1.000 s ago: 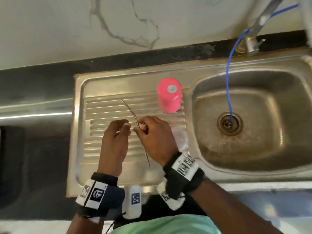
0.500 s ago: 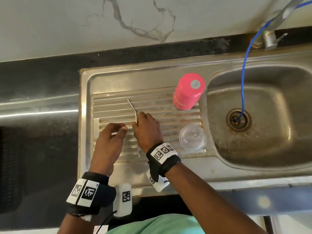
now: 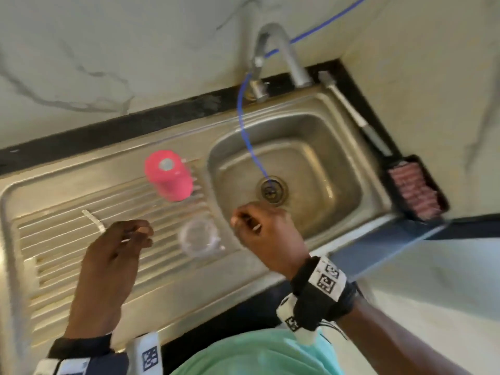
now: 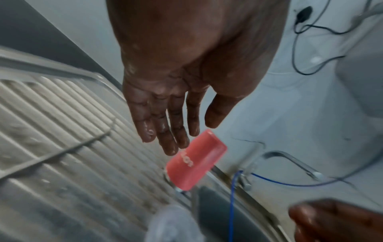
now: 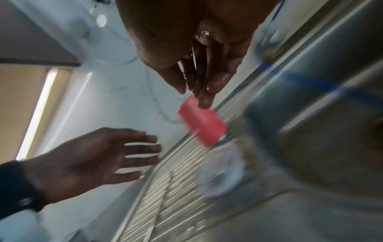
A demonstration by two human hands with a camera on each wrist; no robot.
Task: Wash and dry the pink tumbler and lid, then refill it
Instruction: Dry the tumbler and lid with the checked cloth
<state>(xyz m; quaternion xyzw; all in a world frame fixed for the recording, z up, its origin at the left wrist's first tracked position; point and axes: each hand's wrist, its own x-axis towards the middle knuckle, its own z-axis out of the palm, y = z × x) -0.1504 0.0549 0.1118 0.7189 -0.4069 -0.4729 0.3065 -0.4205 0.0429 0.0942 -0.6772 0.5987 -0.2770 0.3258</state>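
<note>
The pink tumbler (image 3: 169, 178) stands upside down on the ribbed drainboard (image 3: 67, 253), beside the basin. Its clear lid (image 3: 198, 238) lies flat a little nearer to me. A bent metal straw (image 3: 93, 221) lies on the ribs at the left, its near end hidden under my left hand (image 3: 140, 234). That hand hovers over the drainboard with wet fingers (image 4: 165, 139) straight and holds nothing. My right hand (image 3: 243, 220) hangs over the basin's near left edge, fingers (image 5: 204, 95) loosely bent, nothing in them. In both wrist views the tumbler (image 4: 194, 162) (image 5: 202, 121) is blurred beyond the fingertips.
The steel sink basin (image 3: 311, 163) lies to the right, with a blue hose (image 3: 243, 123) running from the faucet (image 3: 273, 36) into the drain. A black tray holding a pink scrubber (image 3: 414, 188) sits at the far right. A long handle (image 3: 354, 112) lies along the basin's right rim.
Both hands have let go of the metal straw, which now lies on the drainboard. My right hand has moved right to the basin's edge. The head view has swung right.
</note>
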